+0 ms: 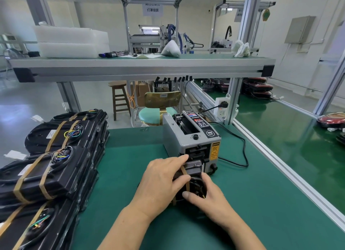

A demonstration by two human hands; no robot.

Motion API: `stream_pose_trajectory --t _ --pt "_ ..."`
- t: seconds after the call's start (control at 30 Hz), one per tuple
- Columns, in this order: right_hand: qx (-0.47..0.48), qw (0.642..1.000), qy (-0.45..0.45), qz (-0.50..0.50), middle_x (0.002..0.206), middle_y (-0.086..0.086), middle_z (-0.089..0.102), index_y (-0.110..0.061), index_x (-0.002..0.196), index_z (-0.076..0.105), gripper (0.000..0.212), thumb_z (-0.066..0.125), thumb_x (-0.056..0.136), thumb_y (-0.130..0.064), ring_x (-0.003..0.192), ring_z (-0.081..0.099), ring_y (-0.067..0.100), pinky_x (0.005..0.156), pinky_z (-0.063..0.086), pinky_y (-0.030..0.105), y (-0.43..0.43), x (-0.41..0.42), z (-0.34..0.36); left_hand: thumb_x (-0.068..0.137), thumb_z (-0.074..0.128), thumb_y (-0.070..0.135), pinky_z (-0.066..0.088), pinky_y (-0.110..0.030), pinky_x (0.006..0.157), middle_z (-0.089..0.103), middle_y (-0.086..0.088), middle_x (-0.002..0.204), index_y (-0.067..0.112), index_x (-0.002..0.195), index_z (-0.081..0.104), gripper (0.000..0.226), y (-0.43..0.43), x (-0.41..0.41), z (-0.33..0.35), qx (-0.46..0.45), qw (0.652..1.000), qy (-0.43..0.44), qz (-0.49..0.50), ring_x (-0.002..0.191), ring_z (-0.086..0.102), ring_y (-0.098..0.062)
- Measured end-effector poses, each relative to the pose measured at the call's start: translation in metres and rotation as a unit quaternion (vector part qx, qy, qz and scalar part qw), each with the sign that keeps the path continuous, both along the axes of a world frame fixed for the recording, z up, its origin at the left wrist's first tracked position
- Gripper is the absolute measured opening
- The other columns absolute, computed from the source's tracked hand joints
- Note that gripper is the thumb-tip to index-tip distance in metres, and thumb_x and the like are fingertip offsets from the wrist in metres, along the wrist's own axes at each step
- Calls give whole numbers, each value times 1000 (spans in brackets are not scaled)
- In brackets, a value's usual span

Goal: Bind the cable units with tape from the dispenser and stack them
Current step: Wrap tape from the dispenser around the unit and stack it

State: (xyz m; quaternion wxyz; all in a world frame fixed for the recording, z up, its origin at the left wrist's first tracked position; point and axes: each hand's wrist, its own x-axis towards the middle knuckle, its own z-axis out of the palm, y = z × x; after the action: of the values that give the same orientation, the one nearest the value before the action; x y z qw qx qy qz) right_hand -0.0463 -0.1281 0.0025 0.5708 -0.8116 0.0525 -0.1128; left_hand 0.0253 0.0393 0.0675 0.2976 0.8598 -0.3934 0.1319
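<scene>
Pressing the cable unit [194, 170] down with the left hand [162, 177], fingers laid nearly flat over its top and the tape strip [184, 172]. Gripping its near end with the right hand [207, 195], fingers curled round it. Lying on the counter [130, 165] just before the tape dispenser [188, 139] mouth, long axis pointing into it. Nearer that mouth: left forefinger. Bound stack [56, 156] well apart, leftward.
</scene>
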Motion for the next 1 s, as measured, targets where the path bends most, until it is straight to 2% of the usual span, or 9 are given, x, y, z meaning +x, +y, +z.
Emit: stream_pose_trajectory --t 0.1,0.2,0.27,0.37,0.43,0.5,0.67,0.83,1.0 --pt "4 1000 -5 -8 118 -17 69 -37 120 57 45 75 79 -37 112 62 2 101 46 33 0 1 -3 79 48 72 6 -28 118 40 30 135 42 144 38 72 15 -1 -8 35 998 5 48 134 29 2" --pt "-4 1000 -6 -16 118 -17 68 -39 119 57 43 74 79 -42 113 62 3 103 45 38 2 3 -4 67 53 79 18 -25 110 23 37 132 52 147 20 90 36 -3 -24 1 992 103 75 125 18 16" --pt "-5 1000 -7 -22 118 -18 68 -41 118 56 44 74 78 -45 112 62 2 103 45 37 3 4 -7 69 72 62 27 -20 99 25 37 129 58 145 9 99 45 -8 -34 -49 980 170 94 116 24 23" --pt "-9 999 -4 -33 117 -25 66 -53 117 52 47 74 76 -51 112 60 -5 100 44 25 5 5 -8 73 82 33 34 -13 86 51 27 119 57 140 21 93 51 -14 -46 -133 942 268 150 101 49 12" --pt "-15 999 -3 -41 115 -34 63 -65 112 48 47 73 74 -53 109 58 -11 91 42 9 7 4 -6 75 83 27 38 -3 75 64 26 103 51 121 42 66 52 -14 -53 -161 927 302 151 92 57 15" --pt "-16 999 -1 -48 115 -35 63 -61 111 50 45 74 74 -52 108 58 -12 87 41 7 9 3 -3 75 82 22 39 0 70 69 24 94 42 105 54 46 51 -12 -55 -176 923 305 158 90 59 14" --pt "-31 997 -1 -76 105 -46 58 -49 105 54 34 75 79 -44 103 56 -18 79 37 -3 15 -1 1 75 82 23 42 -12 68 69 12 95 35 99 53 39 49 -14 -53 -205 905 326 182 84 60 10" --pt "-23 992 26 -118 98 -33 67 -43 104 59 41 71 68 -60 92 60 -14 73 43 5 26 0 5 78 79 33 42 -20 70 67 11 97 34 101 56 32 53 -19 -45 -220 897 316 219 91 60 0" --pt "2 988 55 -147 93 -20 70 -37 95 61 32 75 72 -54 88 63 -4 73 48 19 39 8 17 85 71 35 43 -29 91 63 9 118 25 129 55 48 58 -17 -27 -201 915 264 231 114 57 -16"
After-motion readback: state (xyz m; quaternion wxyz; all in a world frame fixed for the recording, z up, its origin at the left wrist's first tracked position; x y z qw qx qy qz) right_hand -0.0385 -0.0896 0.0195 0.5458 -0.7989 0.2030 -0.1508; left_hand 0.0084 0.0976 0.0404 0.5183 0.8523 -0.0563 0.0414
